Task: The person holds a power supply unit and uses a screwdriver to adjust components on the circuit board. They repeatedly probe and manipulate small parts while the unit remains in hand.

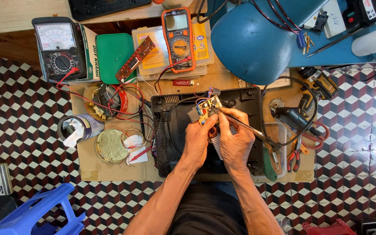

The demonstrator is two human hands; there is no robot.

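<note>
Cardboard-covered bench over patterned tiles. Left hand (pixel 198 138) pinches small circuit board (pixel 208 109) by its edges above black appliance casing (pixel 249 102); right hand (pixel 236 141) grips soldering iron (pixel 244 127), tip at board. Board looks light, stiff, fragile: hold edges only

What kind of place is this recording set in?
Most likely a small electronics repair spot set up on a tiled floor. An orange digital multimeter and a black analogue meter lie by the work, and the left hand holds a small yellow circuit board over an opened black plastic casing.
</note>
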